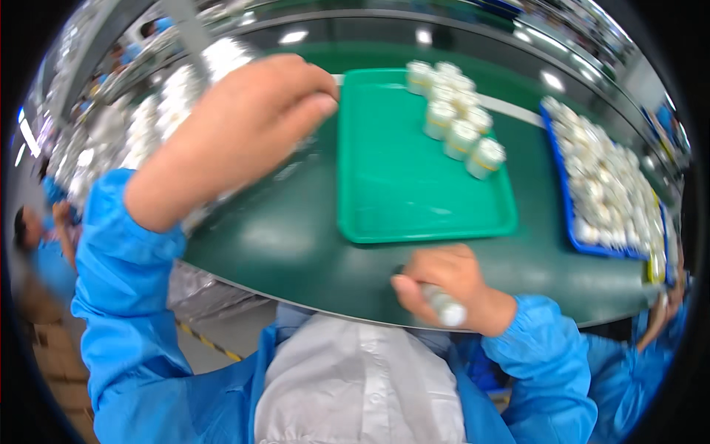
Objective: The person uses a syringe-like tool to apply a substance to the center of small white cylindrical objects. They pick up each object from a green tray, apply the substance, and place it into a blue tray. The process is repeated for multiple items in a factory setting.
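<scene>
My left hand (251, 111) is raised beside the upper left corner of a green tray (414, 235). Its fingers are curled together with the thumb, and whatever they may hold is hidden. Near the table's front edge, my right hand (458, 285) is closed around a light grey, pen-like cylinder (444, 305) with a pale round end and a dark tip. Several small white cylindrical pieces (461, 138) with a thin yellowish band stand grouped in the tray's upper right part.
A blue tray (566, 200) heaped with white pieces (603, 177) lies at the right of the dark green table (296, 251). Clear plastic-wrapped white goods (163, 111) are piled on the left. Other people in blue (55, 259) sit at both sides.
</scene>
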### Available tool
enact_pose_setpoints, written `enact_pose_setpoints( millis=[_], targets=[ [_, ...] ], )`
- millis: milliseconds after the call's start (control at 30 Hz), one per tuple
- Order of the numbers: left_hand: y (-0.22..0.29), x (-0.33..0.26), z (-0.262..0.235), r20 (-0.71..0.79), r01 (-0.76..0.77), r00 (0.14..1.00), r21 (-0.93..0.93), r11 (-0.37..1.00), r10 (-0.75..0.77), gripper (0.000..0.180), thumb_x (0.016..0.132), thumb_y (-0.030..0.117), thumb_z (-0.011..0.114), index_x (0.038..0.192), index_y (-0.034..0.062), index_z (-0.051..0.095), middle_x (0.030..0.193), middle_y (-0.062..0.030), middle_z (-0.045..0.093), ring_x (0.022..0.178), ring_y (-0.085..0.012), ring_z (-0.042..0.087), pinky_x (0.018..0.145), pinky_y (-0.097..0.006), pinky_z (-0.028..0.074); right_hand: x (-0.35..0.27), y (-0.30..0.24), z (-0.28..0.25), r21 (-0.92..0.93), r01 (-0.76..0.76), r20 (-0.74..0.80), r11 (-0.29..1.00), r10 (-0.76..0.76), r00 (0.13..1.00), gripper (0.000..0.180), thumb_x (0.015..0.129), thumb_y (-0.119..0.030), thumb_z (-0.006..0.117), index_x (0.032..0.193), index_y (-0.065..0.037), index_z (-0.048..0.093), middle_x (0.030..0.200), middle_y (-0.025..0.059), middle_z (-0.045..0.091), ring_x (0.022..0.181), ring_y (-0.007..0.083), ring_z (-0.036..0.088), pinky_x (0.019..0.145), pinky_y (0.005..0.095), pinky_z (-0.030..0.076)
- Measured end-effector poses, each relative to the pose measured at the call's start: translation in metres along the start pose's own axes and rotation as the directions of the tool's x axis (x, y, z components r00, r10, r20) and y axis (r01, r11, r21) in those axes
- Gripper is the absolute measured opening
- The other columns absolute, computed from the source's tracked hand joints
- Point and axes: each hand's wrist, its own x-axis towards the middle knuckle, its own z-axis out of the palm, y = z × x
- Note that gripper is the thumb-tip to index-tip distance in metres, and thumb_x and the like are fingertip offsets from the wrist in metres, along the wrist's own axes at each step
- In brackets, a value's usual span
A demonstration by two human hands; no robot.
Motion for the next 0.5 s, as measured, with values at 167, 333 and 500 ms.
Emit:
enact_pose_setpoints(
  millis=[167,333,500],
  targets=[
    [0.031,0.077,0.119,-0.055,-0.007,0.999,-0.121,0.993,0.000,0.039,0.089,0.019,0.069,0.124,0.0033,0.059,0.113,-0.0161,0.060,0.103,-0.0327,0.062,0.088,-0.041,0.051,0.006,-0.004,-0.002,-0.016,0.065,-0.045,0.998,-0.066,0.997,0.029,0.090,-0.015,0.069,0.069,-0.008,0.049,0.061,0.0085,0.052,0.053,0.0298,0.055,0.048,0.0422,0.041],
    [0.019,0.111,0.168,0.124,0.150,0.982,-0.035,0.988,-0.144,0.051,0.084,0.019,0.073,0.128,0.0024,0.055,0.127,-0.0175,0.058,0.118,-0.0362,0.058,0.101,-0.040,0.048,0.002,-0.003,-0.003,-0.023,0.065,-0.055,0.998,-0.066,0.996,0.025,0.090,-0.018,0.070,0.074,-0.008,0.053,0.063,0.0071,0.052,0.055,0.0275,0.058,0.050,0.0404,0.044],
    [0.009,0.102,0.178,0.057,0.133,0.991,-0.267,0.954,-0.122,0.050,0.084,0.020,0.078,0.126,0.0030,0.057,0.122,-0.0140,0.062,0.112,-0.0277,0.062,0.094,-0.037,0.052,0.003,-0.002,-0.002,-0.012,0.092,-0.084,0.996,-0.093,0.992,0.026,0.088,-0.018,0.071,0.074,-0.007,0.053,0.063,0.0076,0.052,0.055,0.0281,0.058,0.049,0.0410,0.044]
  ],
)
